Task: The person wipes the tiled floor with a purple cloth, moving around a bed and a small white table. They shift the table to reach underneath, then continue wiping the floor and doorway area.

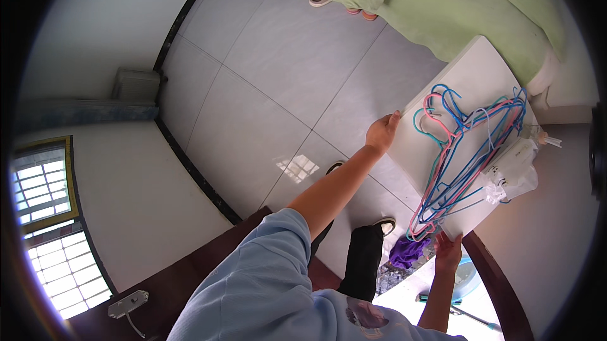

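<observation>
A white table or cabinet top (479, 63) stands at the right, beside the bed. My left hand (383, 133) grips its near left edge, thumb on top. My right hand (447, 250) holds its lower end, fingers partly hidden. On the top lies a pile of plastic-coated clothes hangers (450, 161) in blue, pink, teal and pale grey, with the hooks mostly towards the left and upper side. A white plastic bag (517, 170) with printed marks rests against the hangers at the right edge.
A bed with a green cover (427, 4) spans the top; shoes (320, 1) poke out below it. Purple cloth (408, 252) lies on the floor by my right hand. A dark red door frame (498, 284) and a blue basin (467, 279) are at lower right.
</observation>
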{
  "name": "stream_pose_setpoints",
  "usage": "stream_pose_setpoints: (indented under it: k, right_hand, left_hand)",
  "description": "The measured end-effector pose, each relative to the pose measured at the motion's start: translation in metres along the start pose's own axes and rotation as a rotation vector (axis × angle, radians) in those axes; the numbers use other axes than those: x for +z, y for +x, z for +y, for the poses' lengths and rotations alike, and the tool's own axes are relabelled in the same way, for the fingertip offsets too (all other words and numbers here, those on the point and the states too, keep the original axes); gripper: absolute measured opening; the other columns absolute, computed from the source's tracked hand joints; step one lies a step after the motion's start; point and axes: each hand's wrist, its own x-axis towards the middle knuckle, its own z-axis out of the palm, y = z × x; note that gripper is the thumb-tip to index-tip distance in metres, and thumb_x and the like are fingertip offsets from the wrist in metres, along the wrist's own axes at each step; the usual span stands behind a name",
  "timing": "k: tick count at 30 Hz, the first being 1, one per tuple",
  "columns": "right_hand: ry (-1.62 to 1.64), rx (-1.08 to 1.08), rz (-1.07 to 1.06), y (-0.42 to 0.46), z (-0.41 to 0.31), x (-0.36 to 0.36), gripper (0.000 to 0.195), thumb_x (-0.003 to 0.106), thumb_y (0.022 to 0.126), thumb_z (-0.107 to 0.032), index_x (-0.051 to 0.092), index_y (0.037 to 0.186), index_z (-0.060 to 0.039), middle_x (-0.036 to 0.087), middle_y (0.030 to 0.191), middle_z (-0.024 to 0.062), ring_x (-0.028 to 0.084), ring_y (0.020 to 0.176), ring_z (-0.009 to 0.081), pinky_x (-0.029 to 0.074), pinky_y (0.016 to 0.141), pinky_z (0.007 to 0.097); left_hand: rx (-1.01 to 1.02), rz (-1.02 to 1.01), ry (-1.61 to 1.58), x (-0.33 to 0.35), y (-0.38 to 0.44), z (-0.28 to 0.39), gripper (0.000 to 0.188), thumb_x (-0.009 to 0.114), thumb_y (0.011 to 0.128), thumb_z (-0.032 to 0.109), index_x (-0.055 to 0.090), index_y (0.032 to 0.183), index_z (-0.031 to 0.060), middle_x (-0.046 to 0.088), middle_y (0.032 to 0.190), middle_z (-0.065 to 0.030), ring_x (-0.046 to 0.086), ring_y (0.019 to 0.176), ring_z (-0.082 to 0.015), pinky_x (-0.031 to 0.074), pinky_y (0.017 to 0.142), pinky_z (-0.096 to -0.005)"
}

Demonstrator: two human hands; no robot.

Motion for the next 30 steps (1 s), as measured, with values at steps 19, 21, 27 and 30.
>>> stream_pose_setpoints:
  k: [19, 21, 27, 30]
  right_hand:
    - [0.477, -0.228, -0.334, -0.002, 0.037, 0.006, 0.048, 0.044, 0.088, -0.044, 0.056, 0.104, -0.0009, 0.062, 0.099, 0.0066, 0.054, 0.095, 0.0187, 0.039, 0.087, 0.0341]
    - [0.358, -0.228, -0.136, 0.001, 0.033, 0.005, 0.057, 0.038, 0.083, -0.058, 0.06, 0.099, -0.0075, 0.062, 0.092, 0.002, 0.052, 0.084, 0.0164, 0.037, 0.081, 0.0366]
    - [0.511, -0.245, 0.001, 0.015, 0.012, 0.006, 0.067, 0.03, 0.087, -0.058, 0.055, 0.11, -0.0003, 0.062, 0.097, 0.0058, 0.054, 0.088, 0.0186, 0.039, 0.084, 0.0403]
    - [0.481, -0.226, -0.035, -0.004, 0.03, 0.029, 0.066, 0.028, 0.088, -0.057, 0.05, 0.115, -0.001, 0.057, 0.112, 0.0081, 0.05, 0.104, 0.0225, 0.038, 0.088, 0.0406]
  left_hand:
    - [0.086, -0.111, -0.281, 0.012, -0.015, -0.022, 0.048, 0.043, 0.089, 0.045, 0.054, 0.111, 0.0041, 0.06, 0.095, -0.0111, 0.054, 0.089, -0.0204, 0.04, 0.08, -0.0314]
    - [0.141, -0.059, -0.246, 0.026, -0.01, -0.035, 0.045, 0.044, 0.089, 0.042, 0.055, 0.11, 0.0037, 0.06, 0.094, -0.0117, 0.054, 0.087, -0.0208, 0.041, 0.079, -0.0319]
    - [0.006, -0.134, -0.596, 0.035, -0.004, -0.025, 0.043, 0.047, 0.09, 0.04, 0.057, 0.104, 0.0007, 0.058, 0.09, -0.0043, 0.051, 0.083, -0.0113, 0.041, 0.078, -0.0263]
    - [-0.072, -0.155, -0.584, 0.025, -0.02, -0.022, 0.044, 0.047, 0.09, 0.042, 0.055, 0.109, 0.0033, 0.055, 0.097, -0.0016, 0.047, 0.089, -0.01, 0.038, 0.082, -0.0252]
